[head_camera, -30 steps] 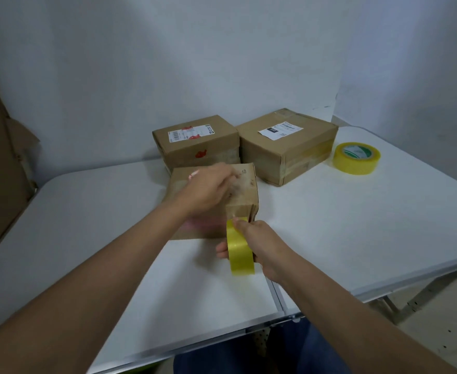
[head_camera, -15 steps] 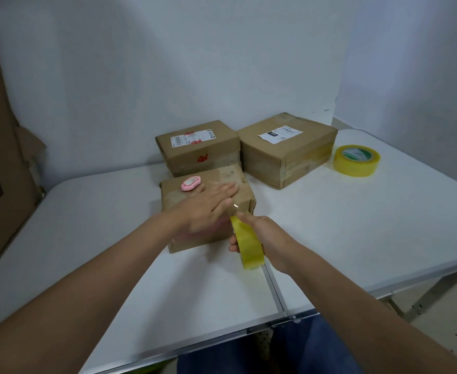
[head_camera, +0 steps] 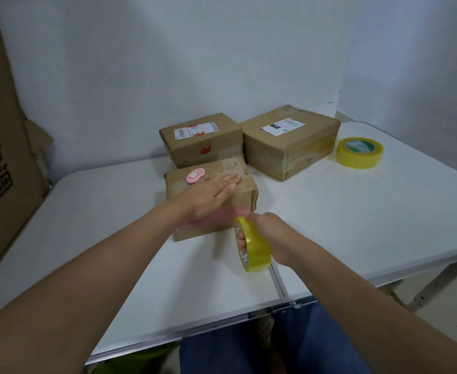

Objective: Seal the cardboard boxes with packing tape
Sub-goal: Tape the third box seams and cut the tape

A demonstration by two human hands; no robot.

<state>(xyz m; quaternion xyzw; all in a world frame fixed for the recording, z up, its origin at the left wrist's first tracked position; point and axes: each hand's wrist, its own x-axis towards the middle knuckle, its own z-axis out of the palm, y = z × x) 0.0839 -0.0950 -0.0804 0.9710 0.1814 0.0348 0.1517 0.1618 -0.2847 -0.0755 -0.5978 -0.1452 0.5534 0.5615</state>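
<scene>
Three boxes and two tape rolls on the table [head_camera: 357, 211]: my left hand [head_camera: 211, 195] lies flat, fingers straight, on the near box [head_camera: 238, 195] beside a pink tag [head_camera: 195, 175], my right hand [head_camera: 270, 233] grips one roll [head_camera: 257, 249] before it, the spare roll [head_camera: 359, 152] far right.

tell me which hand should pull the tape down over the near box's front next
Right. The right hand already grips the tape roll at the near box's front corner, while the left hand lies flat on the box top, holding it down.
</scene>
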